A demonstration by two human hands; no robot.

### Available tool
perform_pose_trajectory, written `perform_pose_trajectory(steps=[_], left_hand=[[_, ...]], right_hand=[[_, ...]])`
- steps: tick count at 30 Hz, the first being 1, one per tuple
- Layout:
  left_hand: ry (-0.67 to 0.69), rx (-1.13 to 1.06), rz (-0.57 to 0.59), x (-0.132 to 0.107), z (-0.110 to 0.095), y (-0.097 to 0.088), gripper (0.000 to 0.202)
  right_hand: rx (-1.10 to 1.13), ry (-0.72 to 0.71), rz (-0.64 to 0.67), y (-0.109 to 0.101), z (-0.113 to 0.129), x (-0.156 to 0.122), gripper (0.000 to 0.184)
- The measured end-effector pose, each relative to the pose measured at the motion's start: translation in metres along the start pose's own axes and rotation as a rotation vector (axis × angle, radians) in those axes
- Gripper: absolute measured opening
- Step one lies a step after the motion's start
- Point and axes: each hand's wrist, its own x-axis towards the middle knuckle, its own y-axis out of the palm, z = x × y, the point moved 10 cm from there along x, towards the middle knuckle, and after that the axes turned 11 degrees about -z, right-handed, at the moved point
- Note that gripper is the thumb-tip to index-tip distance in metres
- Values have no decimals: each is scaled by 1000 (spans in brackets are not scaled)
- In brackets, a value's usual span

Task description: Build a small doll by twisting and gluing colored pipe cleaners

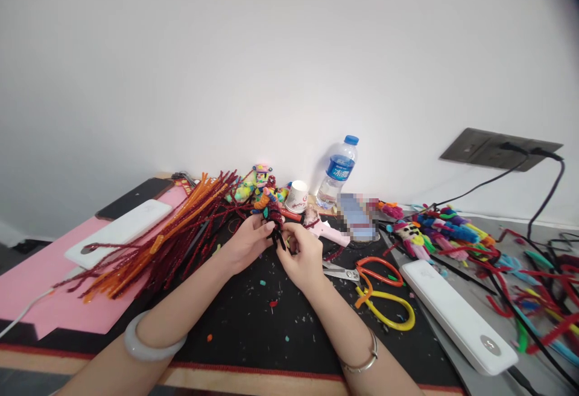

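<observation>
In the head view both hands meet over the black mat point(244, 323), working on a small pipe-cleaner figure point(271, 206) in dark red, orange and black. My left hand point(251, 240) grips its left side, thumb pressed against it. My right hand point(304, 254) pinches at its black lower part, fingers bent together. The fingers hide much of the figure. Just right of my right hand lie scissors point(380, 272) with orange and yellow handle loops. Behind that hand rests a pink glue gun point(332, 233). A bundle of dark red and orange pipe cleaners point(158, 245) lies to the left.
A paper cup point(297, 196) and a water bottle point(338, 170) stand by the wall. A phone point(358, 218) lies beside them. White power banks point(456, 314) flank the mat. Pipe-cleaner dolls point(409, 236) and loose stems crowd the right, with black cables running from a wall socket point(497, 147).
</observation>
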Motion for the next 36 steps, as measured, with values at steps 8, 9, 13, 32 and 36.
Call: perform_pose_trajectory(steps=[8,9,13,32,36], left_hand=[[4,28,-30,1,1,0,28],[4,31,-32,1,1,0,29],[5,43,-37,1,2,-1,31],[-1,7,-39,1,1,-2,28],[-11,6,-34,1,2,-3,26]], right_hand=[[-44,14,-43,-2,-3,1,10],[-44,23,-54,-3,-3,1,10],[-21,64,-79,-5,-6,1,8],[97,214,-88,-5,-18,5,10],[159,240,-73,-2,-19,4,7]])
